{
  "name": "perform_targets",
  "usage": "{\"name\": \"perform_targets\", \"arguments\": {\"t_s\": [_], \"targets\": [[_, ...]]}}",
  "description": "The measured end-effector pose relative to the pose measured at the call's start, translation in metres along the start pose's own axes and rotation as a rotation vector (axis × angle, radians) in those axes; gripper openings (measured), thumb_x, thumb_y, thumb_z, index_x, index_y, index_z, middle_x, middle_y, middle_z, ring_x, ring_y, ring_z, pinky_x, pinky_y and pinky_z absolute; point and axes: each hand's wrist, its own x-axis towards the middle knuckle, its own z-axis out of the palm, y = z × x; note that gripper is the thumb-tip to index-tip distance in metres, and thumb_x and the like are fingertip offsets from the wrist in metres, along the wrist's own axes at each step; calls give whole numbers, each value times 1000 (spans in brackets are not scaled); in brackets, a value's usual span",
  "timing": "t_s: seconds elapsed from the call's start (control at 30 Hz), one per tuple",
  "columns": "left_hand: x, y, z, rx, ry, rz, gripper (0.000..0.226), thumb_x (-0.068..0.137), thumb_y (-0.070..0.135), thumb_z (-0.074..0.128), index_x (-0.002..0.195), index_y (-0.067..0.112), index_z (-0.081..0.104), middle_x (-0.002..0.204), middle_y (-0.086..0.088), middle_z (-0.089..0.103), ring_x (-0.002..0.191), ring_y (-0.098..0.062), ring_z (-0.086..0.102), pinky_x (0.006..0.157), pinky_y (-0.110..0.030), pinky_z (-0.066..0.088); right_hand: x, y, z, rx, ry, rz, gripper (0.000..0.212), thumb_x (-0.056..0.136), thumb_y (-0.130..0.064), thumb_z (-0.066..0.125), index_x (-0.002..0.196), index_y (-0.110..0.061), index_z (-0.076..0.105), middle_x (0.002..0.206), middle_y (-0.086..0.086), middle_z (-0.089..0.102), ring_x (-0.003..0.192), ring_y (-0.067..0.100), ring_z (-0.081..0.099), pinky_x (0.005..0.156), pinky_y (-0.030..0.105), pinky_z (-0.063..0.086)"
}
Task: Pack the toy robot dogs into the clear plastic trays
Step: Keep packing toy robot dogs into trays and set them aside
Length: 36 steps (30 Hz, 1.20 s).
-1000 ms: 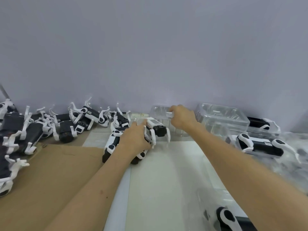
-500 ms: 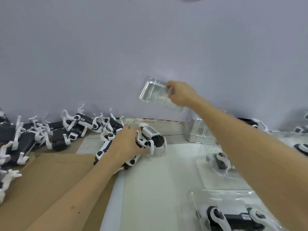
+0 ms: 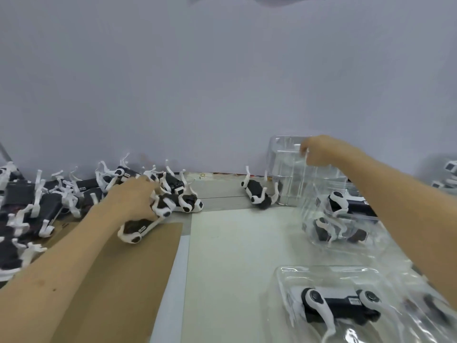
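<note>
Grips a black-and-white toy dog [image 3: 138,227] in the left hand [image 3: 133,201], fingers curled round its body, just off the far left corner of the pale mat [image 3: 235,256], over the edge of a cardboard sheet [image 3: 118,280]. Pinches a clear tray [image 3: 284,169] by its top rim with the right hand [image 3: 319,151], fingers bent tight, tray stood on end past the mat's far right corner. Just beyond the mat's far edge, beside that tray: a loose dog [image 3: 258,196] on its back, legs up. Further left of the mat: a heap of unpacked dogs [image 3: 37,206]. On the mat's right side: a near packed tray [image 3: 326,270] and a farther packed tray [image 3: 309,231], each with a dog inside.
</note>
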Motion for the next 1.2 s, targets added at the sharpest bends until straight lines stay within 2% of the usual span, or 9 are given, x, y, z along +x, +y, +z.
{"name": "perform_targets", "arguments": {"t_s": [0.2, 0.33, 0.4, 0.47, 0.57, 0.77, 0.93, 1.03, 1.2], "targets": [[-11, 21, 9, -57, 25, -50, 45, 90, 34, 62, 134, 28, 53, 144, 0, 42, 128, -23, 46, 101, -42, 43, -9, 1, -7, -36, 85, 21, 37, 89, -5, 46, 119, -21, 61, 122, 9, 59, 103, 33, 59, 75, 33, 41], [-18, 58, -1, -216, 313, -54, 33, 93, 37, 61, 125, 27, 62, 134, 3, 53, 128, -22, 47, 107, -42, 32, -20, -6, -25, 13, 100, -16, 30, 90, -9, 49, 116, -17, 63, 117, 10, 62, 104, 34, 58, 78, 34, 45], [-20, 85, -15, -506, 338, -32, 21, 93, 37, 63, 110, 28, 70, 123, 9, 64, 114, -18, 58, 101, -38, 39, -26, -21, -37, 103, 91, -107, 18, 90, -10, 52, 102, -13, 65, 100, 9, 64, 93, 31, 58, 73, 32, 46], [-24, 115, -31, -982, 88, 4, 21, 94, 41, 63, 101, 23, 73, 109, 7, 74, 90, -13, 67, 83, -32, 49, -36, -43, -52, 249, 80, -206, 13, 91, -14, 58, 79, -19, 59, 78, 3, 56, 79, 25, 53, 60, 27, 41], [-27, 151, -47, -1368, -141, 61, 30, 96, 47, 58, 106, 21, 70, 102, 6, 75, 83, -9, 70, 76, -27, 50, -53, -74, -64, 564, -34, -335, 6, 94, -16, 63, 89, -18, 64, 83, 4, 64, 76, 20, 61, 66, 31, 53], [-24, 167, -57, -1979, 66, 61, 15, 101, 7, 54, 112, 6, 65, 93, -4, 75, 81, -13, 72, 74, -24, 57, -73, -99, -65, 710, -108, -483, 5, 95, -14, 61, 98, -17, 63, 95, 6, 69, 84, 17, 64, 80, 34, 55], [-29, 162, -63, -1968, 171, 2, 5, 93, 5, 66, 92, 11, 67, 73, 3, 74, 63, -10, 69, 62, -21, 57, -76, -100, -59, 835, -78, -478, 29, 88, -36, 74, 102, -13, 65, 89, 7, 70, 77, 13, 66, 74, 34, 57], [-33, 158, -57, -1925, 173, -64, 27, 82, 21, 80, 70, 11, 59, 66, -4, 71, 61, -14, 70, 57, -22, 56, -77, -95, -53, 862, -70, -463, 39, 87, -33, 75, 103, 0, 62, 92, 18, 70, 83, 21, 72, 67, 33, 61], [-43, 153, -38, -2053, 70, 67, 15, 99, 15, 58, 98, 4, 68, 90, -11, 77, 88, -22, 75, 72, -25, 59, -70, -79, -54, 932, -79, -454, 16, 88, -27, 74, 89, -15, 64, 72, -8, 72, 66, 3, 69, 58, 23, 57]]}}
